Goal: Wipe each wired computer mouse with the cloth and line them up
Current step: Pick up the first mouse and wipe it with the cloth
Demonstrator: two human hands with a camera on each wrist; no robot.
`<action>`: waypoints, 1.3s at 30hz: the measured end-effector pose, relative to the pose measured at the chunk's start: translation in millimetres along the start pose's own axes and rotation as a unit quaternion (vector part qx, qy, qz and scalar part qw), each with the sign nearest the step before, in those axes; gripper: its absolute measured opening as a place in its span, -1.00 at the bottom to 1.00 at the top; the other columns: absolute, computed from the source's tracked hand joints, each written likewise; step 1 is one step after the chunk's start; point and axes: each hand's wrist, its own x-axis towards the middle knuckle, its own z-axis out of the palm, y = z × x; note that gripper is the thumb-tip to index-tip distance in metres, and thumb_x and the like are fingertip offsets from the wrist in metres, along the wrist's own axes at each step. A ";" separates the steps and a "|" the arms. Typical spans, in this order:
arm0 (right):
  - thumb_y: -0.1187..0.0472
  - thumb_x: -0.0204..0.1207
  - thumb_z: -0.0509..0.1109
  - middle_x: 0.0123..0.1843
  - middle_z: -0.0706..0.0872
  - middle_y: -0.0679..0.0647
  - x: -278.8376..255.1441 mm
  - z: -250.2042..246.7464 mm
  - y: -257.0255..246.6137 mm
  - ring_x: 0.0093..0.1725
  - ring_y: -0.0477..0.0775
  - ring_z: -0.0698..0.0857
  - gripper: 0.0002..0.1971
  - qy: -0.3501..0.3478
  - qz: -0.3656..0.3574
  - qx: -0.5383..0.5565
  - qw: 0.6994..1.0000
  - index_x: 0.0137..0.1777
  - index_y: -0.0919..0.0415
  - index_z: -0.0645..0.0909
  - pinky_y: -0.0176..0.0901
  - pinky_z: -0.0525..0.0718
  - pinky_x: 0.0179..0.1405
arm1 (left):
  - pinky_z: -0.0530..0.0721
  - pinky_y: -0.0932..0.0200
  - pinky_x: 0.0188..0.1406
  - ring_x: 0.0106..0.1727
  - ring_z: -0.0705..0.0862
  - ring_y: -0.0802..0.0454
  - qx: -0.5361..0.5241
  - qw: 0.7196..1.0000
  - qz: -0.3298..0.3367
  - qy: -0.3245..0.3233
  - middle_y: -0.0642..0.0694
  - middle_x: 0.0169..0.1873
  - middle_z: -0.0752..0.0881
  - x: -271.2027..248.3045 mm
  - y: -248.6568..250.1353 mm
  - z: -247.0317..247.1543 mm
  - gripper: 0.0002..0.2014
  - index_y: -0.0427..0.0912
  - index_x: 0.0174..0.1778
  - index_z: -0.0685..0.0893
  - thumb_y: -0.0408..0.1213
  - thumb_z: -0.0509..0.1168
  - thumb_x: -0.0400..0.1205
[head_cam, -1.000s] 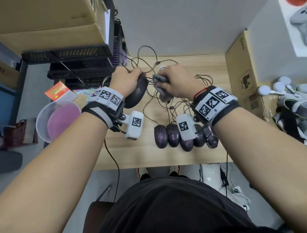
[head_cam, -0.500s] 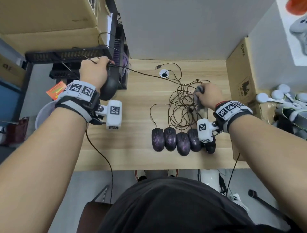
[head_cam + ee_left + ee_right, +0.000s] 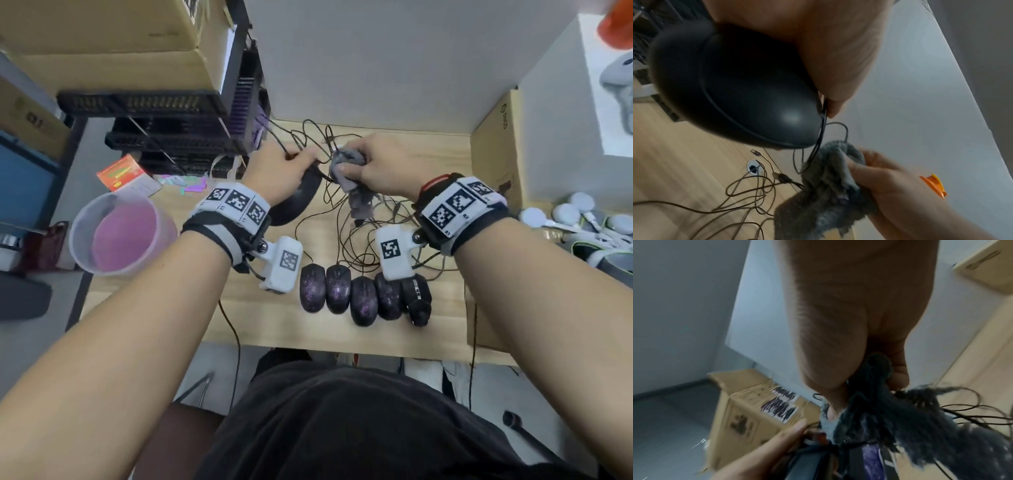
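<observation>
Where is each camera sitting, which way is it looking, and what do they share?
Head: above, looking down at the desk; both forearms show.
Left wrist: under the left hand, facing the mouse it holds.
Right wrist: under the right hand, facing the cloth it holds.
Shared: all three show mouse and cloth.

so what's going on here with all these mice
A person is cleaning wired mice. The left hand holds a plain black wired mouse above the light wooden desk, while the right hand grips a crumpled grey cloth beside it. Five dark purple-patterned mice already sit in a row near the desk's front edge.
</observation>
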 end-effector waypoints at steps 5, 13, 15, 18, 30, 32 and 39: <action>0.15 0.60 0.40 -0.17 0.64 -0.01 9.6 12.4 -12.3 -0.09 0.10 0.60 -0.90 -0.029 -0.064 -0.116 0.991 0.00 0.16 0.70 -0.14 0.47 -0.11 | 0.36 0.19 -0.41 -0.53 0.44 0.18 0.010 1.000 0.019 -0.004 0.04 -0.68 0.47 -1.5 0.8 4.9 -0.47 -0.13 -0.51 0.54 0.13 0.34 0.70; 0.11 0.61 0.41 -0.03 0.74 0.10 17.2 23.4 7.2 -0.04 0.12 0.64 -0.82 -0.016 0.025 -0.113 0.993 0.10 0.18 0.71 -0.18 0.46 -0.10 | 0.57 0.14 -0.15 -0.33 0.58 0.01 -0.052 0.998 -0.025 0.037 -0.11 -0.46 0.65 26.0 -26.9 -22.8 -0.64 -0.18 -0.19 0.86 0.08 0.42 0.56; 0.15 0.59 0.43 -0.07 0.74 0.11 19.3 25.4 13.2 -0.04 0.17 0.68 -0.85 0.008 0.064 -0.093 0.994 0.04 0.22 0.70 -0.13 0.50 -0.12 | 0.57 0.13 -0.13 -0.34 0.55 0.01 -0.038 0.999 -0.022 0.028 -0.11 -0.46 0.63 31.9 -35.3 -30.1 -0.61 -0.24 -0.15 0.85 0.08 0.41 0.58; 0.20 0.57 0.45 -0.09 0.77 0.14 25.4 28.6 12.2 -0.03 0.22 0.71 -0.86 0.063 0.109 -0.038 0.991 0.01 0.27 0.71 0.03 0.66 -0.03 | 0.55 0.10 -0.15 -0.37 0.51 0.03 -0.021 0.999 -0.013 0.020 -0.03 -0.54 0.56 37.6 -41.0 -34.0 -0.59 -0.25 -0.24 0.81 0.08 0.42 0.61; 0.19 0.69 0.28 0.04 0.67 0.15 63.5 36.8 -17.0 -0.21 0.05 0.68 -0.76 0.265 0.256 0.233 0.900 0.29 0.24 0.52 -0.37 0.71 -0.35 | 0.64 0.03 -0.02 -0.10 0.71 -0.16 0.012 1.000 -0.011 -0.023 -0.23 -0.27 0.78 77.3 -87.6 -77.6 -0.66 -0.22 -0.12 0.85 0.01 0.37 0.66; 0.14 0.57 0.41 0.10 0.71 0.13 74.1 52.8 -18.3 -0.05 0.09 0.73 -0.71 0.228 0.242 0.238 0.913 0.22 0.13 0.45 -0.07 0.78 -0.05 | 0.64 0.03 0.00 -0.04 0.72 -0.19 0.031 0.998 -0.029 -0.038 -0.22 -0.23 0.80 82.1 -102.0 -78.2 -0.68 -0.17 -0.14 0.85 0.00 0.36 0.66; 0.37 0.40 0.45 0.06 0.67 0.06 118.0 114.3 -11.8 0.09 0.07 0.68 -0.52 0.044 0.214 0.136 0.966 0.33 0.10 0.54 -0.15 0.62 0.04 | 0.40 0.12 -0.19 -0.13 0.60 -0.18 0.073 0.990 -0.086 -0.089 -0.20 -0.30 0.66 93.6 -147.3 -60.8 -0.59 -0.19 -0.43 0.59 -0.06 0.34 0.70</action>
